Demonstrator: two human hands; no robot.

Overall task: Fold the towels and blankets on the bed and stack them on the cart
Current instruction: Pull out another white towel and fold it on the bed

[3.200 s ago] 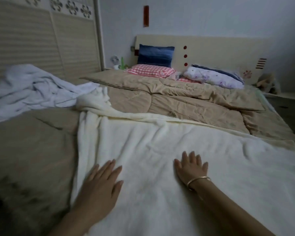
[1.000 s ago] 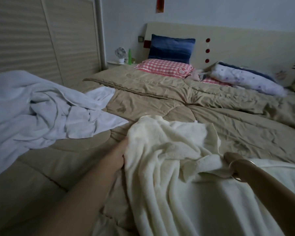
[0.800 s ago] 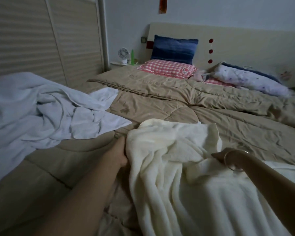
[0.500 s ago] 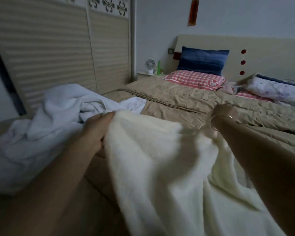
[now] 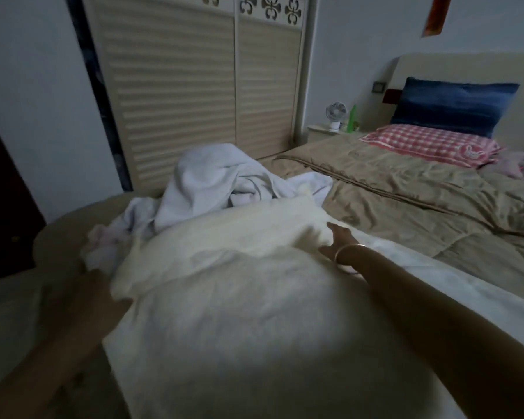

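Both hands are on the cream blanket [image 5: 254,297], which lies across the near end of the bed over the tan quilt [image 5: 406,204]. The right hand [image 5: 338,241], a gold bangle [image 5: 350,252] on its wrist, reaches to the blanket's far right corner with fingers that look straight and laid against the cloth, not pinching it. The left hand [image 5: 100,285] sits at the blanket's left edge, but it is smeared by motion blur, so I cannot tell whether it grips or only presses.

The blanket's far part appears doubled over the near part, with a puffy, uneven edge. I judge this an early fold: more halving and smoothing are needed. Behind it, touching its far edge, a crumpled white heap of linen [image 5: 218,182] is untouched. No cart is in view and no finished stack shows, so most of the job looks ahead.
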